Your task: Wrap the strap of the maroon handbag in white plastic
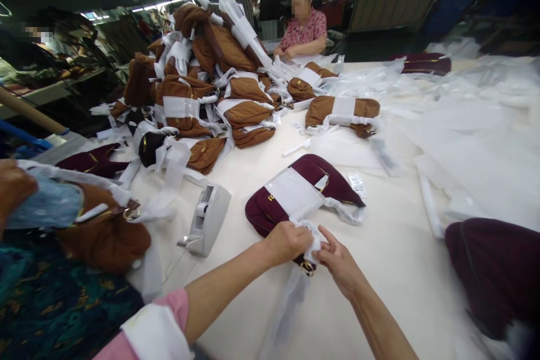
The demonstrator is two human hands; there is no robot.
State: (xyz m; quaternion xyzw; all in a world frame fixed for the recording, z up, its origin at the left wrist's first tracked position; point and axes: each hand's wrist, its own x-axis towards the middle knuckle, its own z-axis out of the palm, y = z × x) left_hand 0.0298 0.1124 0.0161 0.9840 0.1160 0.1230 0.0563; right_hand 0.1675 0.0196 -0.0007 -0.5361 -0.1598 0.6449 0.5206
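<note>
So going from the left, we've got a co-worker's hand (14,191) at the edge of our view, right by a brown bag (109,242) with a pale blue piece against it. Next comes a big messy pile of brown bags (236,50), bundled with white strips, heaped at the back of the tabletop (236,171). Nearer to us there's a grey tape dispenser (215,216), standing a bit left of our work and touching neither of our hands. Then the main thing: a maroon bag (314,169) lying flat just beyond our hands, a white band (291,191) wrapped around its middle. Our left hand (289,243) is at its near edge, closed on some crumpled white wrapping (311,230). A gold ring (307,268) pokes out below that, between our hands. Across from us sits a person in a pink patterned top (307,28), hands together in front. Our right hand (337,264) has its fingers up against the other side of the wrapping, close to the left one, but we can't tell if they're really pinching it. Further right, clear plastic sheets (476,135) are spread all over, and a second maroon bag (493,270) sits at the edge, well apart from both our hands
</note>
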